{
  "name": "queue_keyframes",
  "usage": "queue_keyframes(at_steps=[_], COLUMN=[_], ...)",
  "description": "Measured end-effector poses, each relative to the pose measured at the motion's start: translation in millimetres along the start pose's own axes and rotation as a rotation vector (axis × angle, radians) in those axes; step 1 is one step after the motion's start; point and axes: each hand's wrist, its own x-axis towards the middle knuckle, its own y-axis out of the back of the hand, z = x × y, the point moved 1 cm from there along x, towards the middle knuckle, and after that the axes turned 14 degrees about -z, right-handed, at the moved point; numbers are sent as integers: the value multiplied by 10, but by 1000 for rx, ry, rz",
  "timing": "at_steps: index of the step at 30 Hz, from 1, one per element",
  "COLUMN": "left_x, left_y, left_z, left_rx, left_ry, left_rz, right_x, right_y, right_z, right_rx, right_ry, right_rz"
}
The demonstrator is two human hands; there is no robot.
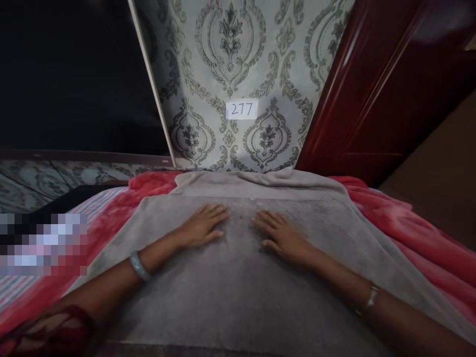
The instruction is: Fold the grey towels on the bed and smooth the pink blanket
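A grey towel [238,292] lies spread flat over a red blanket [416,233]. My left hand [203,226] rests palm down on the towel, fingers together and pointing forward, a pale bangle on that wrist. My right hand [280,235] lies flat on the towel beside it, fingers slightly spread, a thin bracelet at the wrist. A small gap separates the two hands near the towel's middle. Neither hand holds anything. The towel's far edge is bunched against the wall.
Patterned grey wallpaper with a white label reading 277 [241,109] rises straight ahead. A dark red wooden door [375,94] stands at the right, a dark panel [74,74] at the left. A striped cloth [100,201] shows at the left.
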Motion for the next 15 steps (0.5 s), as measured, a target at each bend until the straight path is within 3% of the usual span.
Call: queue_keyframes(at_steps=[1,3,7,9,12,15], left_x=[76,171,137,58,-22,-24], left_y=[-63,-129,-88,-68,-84,-88], left_z=[75,43,-473,-737,-917,-874], left_rx=[-2,-7,9,-8,-35,-32], left_ry=[-29,-27,167,315,442,463], left_rz=[-54,-120,-102,-53,4,48], right_x=[80,200,248,211,165,161], right_y=[-37,-58,-46,-83,-151,-152], right_z=[-37,108,794,1034,1140,1077], right_rx=[11,24,12,12,12,15], right_ry=[54,13,-269,-336,-362,-370], right_rz=[-61,-119,-83,-75,-54,-55])
